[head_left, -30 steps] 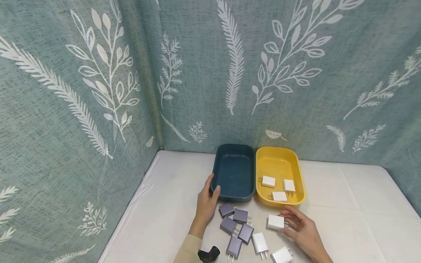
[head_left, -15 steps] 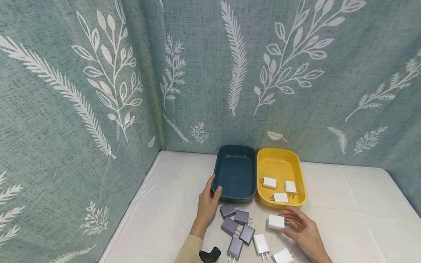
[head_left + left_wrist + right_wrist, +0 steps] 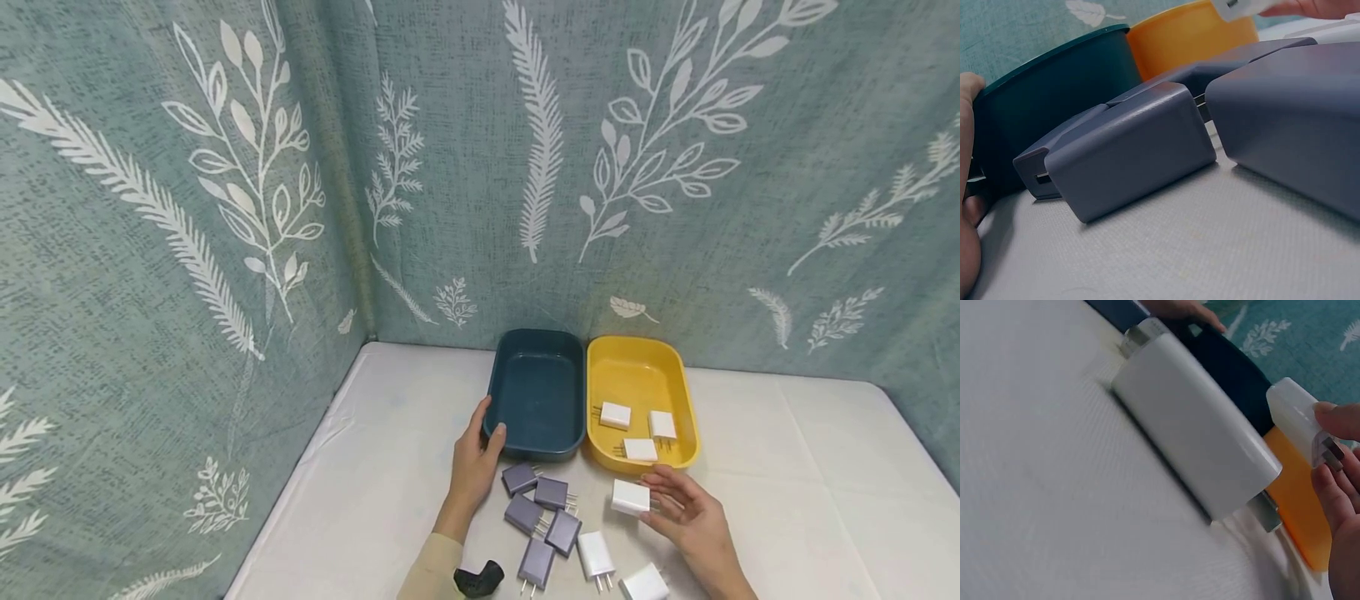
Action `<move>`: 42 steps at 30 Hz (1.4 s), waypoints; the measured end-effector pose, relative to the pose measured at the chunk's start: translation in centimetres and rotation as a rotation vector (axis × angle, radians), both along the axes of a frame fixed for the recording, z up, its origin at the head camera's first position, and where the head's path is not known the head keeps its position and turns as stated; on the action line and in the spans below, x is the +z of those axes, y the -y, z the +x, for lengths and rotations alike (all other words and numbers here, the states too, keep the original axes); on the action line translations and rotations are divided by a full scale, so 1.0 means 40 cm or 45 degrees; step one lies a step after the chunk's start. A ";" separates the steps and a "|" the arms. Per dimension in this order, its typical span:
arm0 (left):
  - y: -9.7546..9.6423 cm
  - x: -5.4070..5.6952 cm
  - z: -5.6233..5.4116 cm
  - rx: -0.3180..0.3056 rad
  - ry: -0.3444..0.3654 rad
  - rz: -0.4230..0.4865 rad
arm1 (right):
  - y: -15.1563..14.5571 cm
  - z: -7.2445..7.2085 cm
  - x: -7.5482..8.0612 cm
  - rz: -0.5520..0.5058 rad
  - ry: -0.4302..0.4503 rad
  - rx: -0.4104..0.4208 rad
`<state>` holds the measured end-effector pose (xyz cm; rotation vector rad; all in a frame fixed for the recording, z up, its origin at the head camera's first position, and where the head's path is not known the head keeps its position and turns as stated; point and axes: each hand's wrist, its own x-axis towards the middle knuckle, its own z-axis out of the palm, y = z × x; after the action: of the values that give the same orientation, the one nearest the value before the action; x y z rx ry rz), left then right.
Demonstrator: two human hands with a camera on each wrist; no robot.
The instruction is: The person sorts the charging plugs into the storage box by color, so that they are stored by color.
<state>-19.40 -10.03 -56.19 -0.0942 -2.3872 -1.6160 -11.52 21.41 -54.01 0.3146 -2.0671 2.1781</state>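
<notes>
My left hand (image 3: 472, 465) holds the dark blue tray (image 3: 497, 367) at its near left corner, thumb at the front and fingers along the side. A white plug-in charger (image 3: 630, 497) is pinched between the thumb and fingers of my right hand (image 3: 692, 518), just in front of the yellow tray (image 3: 687, 400). Its metal prongs (image 3: 1333, 452) point toward the palm in the right wrist view. Three white chargers, one of them near the tray's front wall (image 3: 639, 450), lie inside the yellow tray. Nothing lies in the blue tray.
Several purple-grey chargers (image 3: 536, 562) lie on the white cloth between my hands. Two more white chargers, one upright-looking (image 3: 596, 554) and one at the bottom edge (image 3: 645, 583), lie beside them. A patterned green curtain (image 3: 465, 167) hangs behind the trays.
My right hand has risen slightly with the white charger, which now tilts a little differently. The left hand keeps its place on the blue tray.
</notes>
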 end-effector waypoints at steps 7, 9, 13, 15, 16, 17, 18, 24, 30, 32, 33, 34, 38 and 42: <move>-0.001 0.003 0.001 0.008 -0.007 -0.015 | -0.002 -0.003 0.013 -0.093 -0.017 -0.005; -0.001 0.004 0.001 0.009 -0.009 -0.017 | -0.001 -0.003 0.014 -0.097 -0.029 -0.008; -0.002 0.004 0.001 0.009 0.003 -0.011 | 0.001 -0.006 0.016 -0.123 -0.080 -0.002; -0.003 0.004 0.001 0.008 0.009 -0.008 | 0.001 -0.009 0.018 -0.157 -0.124 0.008; -0.003 0.004 0.001 0.007 0.011 -0.006 | 0.000 -0.011 0.020 -0.167 -0.141 0.009; -0.003 0.003 0.001 0.007 0.012 -0.007 | 0.000 -0.012 0.022 -0.177 -0.157 0.010; -0.003 0.003 0.001 0.008 0.015 -0.006 | -0.001 -0.014 0.023 -0.188 -0.170 0.011; -0.003 0.002 0.000 0.009 0.010 -0.019 | -0.002 -0.022 0.031 -0.208 -0.181 -0.003; 0.000 0.001 0.001 0.008 0.004 -0.015 | 0.003 -0.028 0.038 -0.207 -0.176 -0.059; 0.000 0.000 0.002 0.012 0.000 -0.017 | 0.004 -0.031 0.040 -0.221 -0.190 -0.067; 0.000 -0.001 0.002 0.011 -0.003 -0.019 | 0.004 -0.032 0.041 -0.232 -0.200 -0.068; 0.000 -0.001 0.003 0.011 -0.003 -0.020 | 0.005 -0.034 0.042 -0.242 -0.211 -0.066; 0.001 0.000 0.005 0.005 -0.008 -0.017 | 0.005 -0.042 0.047 -0.248 -0.242 -0.078; 0.001 0.001 0.002 -0.001 -0.013 -0.011 | 0.005 -0.051 0.055 -0.252 -0.233 -0.107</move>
<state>-19.31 -10.08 -56.15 -0.1047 -2.3872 -1.6018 -13.58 21.21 -51.82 0.3821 -1.7230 2.1907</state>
